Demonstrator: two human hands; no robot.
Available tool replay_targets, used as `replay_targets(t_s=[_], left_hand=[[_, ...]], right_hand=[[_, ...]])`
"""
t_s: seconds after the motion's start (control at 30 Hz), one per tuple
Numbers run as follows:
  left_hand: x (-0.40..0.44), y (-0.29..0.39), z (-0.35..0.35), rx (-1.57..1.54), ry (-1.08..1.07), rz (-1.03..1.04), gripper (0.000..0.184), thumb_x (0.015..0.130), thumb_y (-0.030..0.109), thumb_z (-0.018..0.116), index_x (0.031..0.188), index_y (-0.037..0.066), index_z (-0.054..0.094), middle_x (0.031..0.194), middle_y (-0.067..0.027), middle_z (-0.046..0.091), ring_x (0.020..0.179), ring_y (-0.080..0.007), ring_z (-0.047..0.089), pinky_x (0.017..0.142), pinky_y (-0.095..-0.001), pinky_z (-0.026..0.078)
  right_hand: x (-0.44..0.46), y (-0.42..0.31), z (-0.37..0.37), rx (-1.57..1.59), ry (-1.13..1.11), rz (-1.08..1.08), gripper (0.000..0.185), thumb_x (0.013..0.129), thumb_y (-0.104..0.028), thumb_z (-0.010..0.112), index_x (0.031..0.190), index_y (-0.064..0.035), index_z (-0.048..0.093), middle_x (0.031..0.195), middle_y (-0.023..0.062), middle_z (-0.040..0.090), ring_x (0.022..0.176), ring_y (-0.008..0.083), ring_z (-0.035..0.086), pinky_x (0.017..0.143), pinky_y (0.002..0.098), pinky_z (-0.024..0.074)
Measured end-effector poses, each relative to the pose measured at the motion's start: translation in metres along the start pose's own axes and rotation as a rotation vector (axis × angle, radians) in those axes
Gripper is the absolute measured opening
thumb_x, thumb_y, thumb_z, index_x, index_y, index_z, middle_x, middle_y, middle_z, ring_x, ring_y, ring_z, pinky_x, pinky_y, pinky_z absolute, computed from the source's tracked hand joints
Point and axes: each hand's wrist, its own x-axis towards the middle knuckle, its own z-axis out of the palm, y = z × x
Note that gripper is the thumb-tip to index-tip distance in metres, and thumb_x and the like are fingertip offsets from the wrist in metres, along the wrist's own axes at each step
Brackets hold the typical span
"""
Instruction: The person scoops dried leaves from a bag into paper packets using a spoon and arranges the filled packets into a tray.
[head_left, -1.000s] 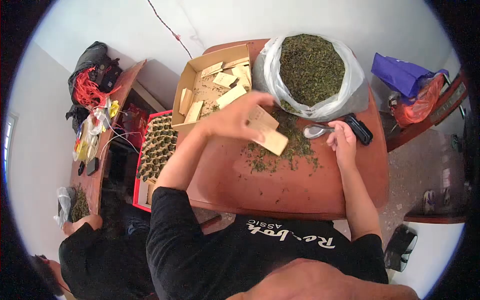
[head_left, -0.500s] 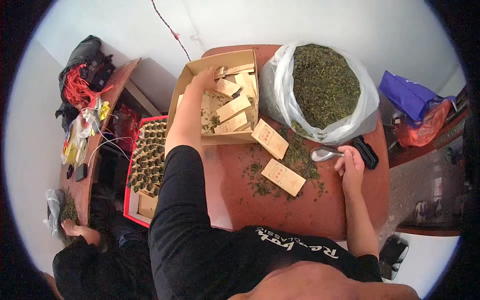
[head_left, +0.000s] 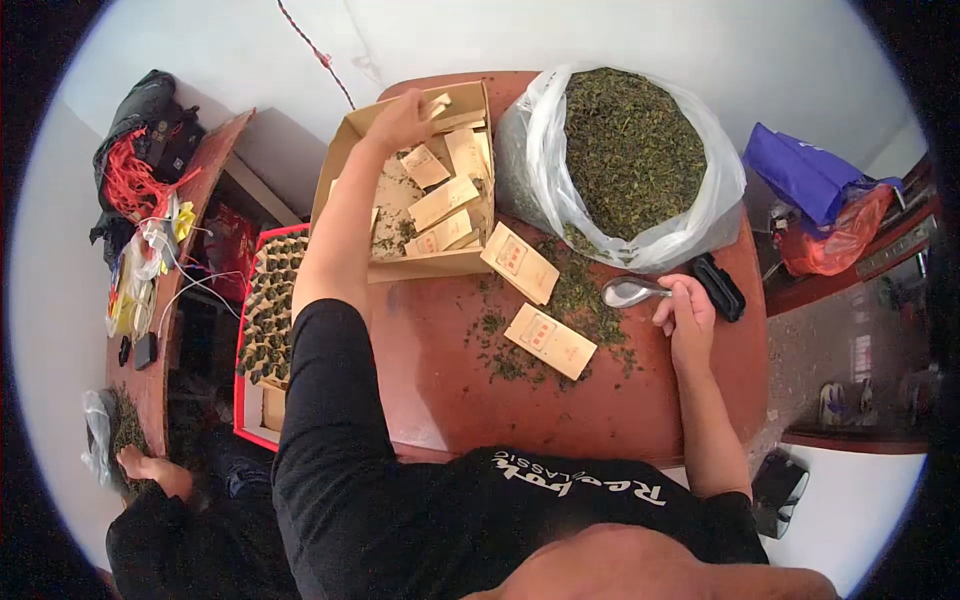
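My left hand [head_left: 398,122] reaches over the far side of the cardboard box [head_left: 430,265], its fingers closed on a small paper packet [head_left: 438,106]. Several flat packets lie below it in the box among leaf crumbs. At the right, my right hand [head_left: 688,308] grips a metal spoon [head_left: 630,291] by its handle, the bowl pointing left. Two printed paper packets, one [head_left: 520,263] nearer the box and one [head_left: 550,341] nearer me, lie on scattered dried leaves. Behind the spoon stands an open plastic bag [head_left: 540,150] full of dried leaves [head_left: 635,150].
A red tray [head_left: 240,400] of upright filled packets stands left of the box. A black object [head_left: 718,287] lies beside my right hand. Purple and red bags [head_left: 805,180] are at the right. Another person's hand [head_left: 155,470] touches leaves at the far left.
My left hand let go of the two printed packets on the table, moved into the box and took hold of another packet. My right hand still holds the spoon.
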Motion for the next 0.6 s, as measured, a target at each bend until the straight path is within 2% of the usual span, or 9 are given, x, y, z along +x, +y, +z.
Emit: replay_targets(t_s=[0.07, 0.17, 0.2, 0.3, 0.33, 0.43, 0.53, 0.6], left_hand=[[0.013, 0.014, 0.006, -0.013, 0.011, 0.108, 0.052, 0.08, 0.026, 0.065, 0.124, 0.001, 0.054, 0.115, -0.02, 0.064, 0.11, -0.0336, 0.061, 0.093, -0.0411, 0.048], [0.056, -0.015, 0.066, -0.166, -0.023, 0.11, 0.052, 0.079, 0.023, 0.066, 0.125, 0.003, 0.055, 0.121, -0.0197, 0.062, 0.112, -0.034, 0.059, 0.094, -0.0419, 0.048], [0.044, -0.004, 0.06, 0.051, -0.053, 0.215, 0.057, 0.078, 0.023, 0.069, 0.13, 0.006, 0.053, 0.126, -0.0199, 0.06, 0.116, -0.0328, 0.058, 0.096, -0.0421, 0.047], [0.041, 0.003, 0.064, 0.119, -0.019, 0.112, 0.055, 0.074, 0.024, 0.072, 0.125, 0.008, 0.058, 0.123, -0.02, 0.062, 0.114, -0.0328, 0.059, 0.095, -0.043, 0.048], [0.02, 0.03, 0.038, 0.12, -0.168, 0.063, 0.046, 0.076, 0.025, 0.069, 0.118, 0.006, 0.063, 0.117, -0.0203, 0.065, 0.11, -0.0331, 0.061, 0.091, -0.0428, 0.05], [0.018, 0.02, 0.038, 0.247, -0.149, 0.129, 0.038, 0.078, 0.022, 0.065, 0.112, 0.004, 0.066, 0.112, -0.0206, 0.067, 0.105, -0.034, 0.063, 0.087, -0.0433, 0.051], [0.008, -0.001, 0.034, 0.177, -0.042, 0.104, 0.032, 0.081, 0.018, 0.06, 0.109, 0.003, 0.067, 0.113, -0.0209, 0.066, 0.105, -0.0336, 0.063, 0.087, -0.0438, 0.051], [0.003, -0.011, 0.023, 0.567, -0.061, 0.169, 0.031, 0.082, 0.016, 0.059, 0.108, 0.004, 0.068, 0.114, -0.0212, 0.066, 0.104, -0.0339, 0.063, 0.087, -0.0449, 0.051]], right_hand=[[0.0, 0.0, 0.0, -0.028, 0.004, -0.002, 0.024, 0.103, -0.025, 0.047, 0.106, -0.0057, 0.061, 0.063, -0.0021, 0.057, 0.053, 0.0022, 0.044, 0.047, 0.0174, 0.031], [-0.003, -0.002, 0.001, -0.029, 0.005, 0.01, 0.023, 0.103, -0.024, 0.047, 0.107, -0.0062, 0.061, 0.063, -0.0021, 0.057, 0.052, 0.0024, 0.042, 0.047, 0.018, 0.0307], [-0.001, -0.004, 0.001, -0.022, 0.005, 0.01, 0.022, 0.102, -0.023, 0.047, 0.107, -0.0065, 0.061, 0.062, -0.002, 0.057, 0.051, 0.0024, 0.041, 0.047, 0.0184, 0.0304], [0.0, -0.004, 0.001, -0.044, 0.001, 0.021, 0.022, 0.102, -0.023, 0.048, 0.107, -0.0062, 0.061, 0.062, -0.0018, 0.057, 0.051, 0.0026, 0.041, 0.047, 0.0186, 0.0308], [0.0, -0.005, 0.002, -0.012, -0.009, 0.011, 0.023, 0.102, -0.023, 0.047, 0.108, -0.0056, 0.061, 0.062, -0.0018, 0.057, 0.051, 0.0026, 0.041, 0.047, 0.0186, 0.031], [0.0, -0.001, 0.0, 0.02, -0.022, 0.029, 0.023, 0.103, -0.022, 0.047, 0.109, -0.0052, 0.061, 0.063, -0.0017, 0.058, 0.052, 0.0027, 0.042, 0.048, 0.0183, 0.0313], [-0.001, -0.002, 0.0, 0.048, -0.053, -0.001, 0.023, 0.103, -0.022, 0.046, 0.109, -0.0048, 0.06, 0.064, -0.0014, 0.058, 0.053, 0.0029, 0.043, 0.05, 0.0179, 0.0321], [-0.001, -0.001, -0.001, 0.049, -0.055, 0.006, 0.023, 0.103, -0.022, 0.046, 0.109, -0.0045, 0.06, 0.065, -0.0013, 0.058, 0.055, 0.0031, 0.045, 0.051, 0.0182, 0.0335]])
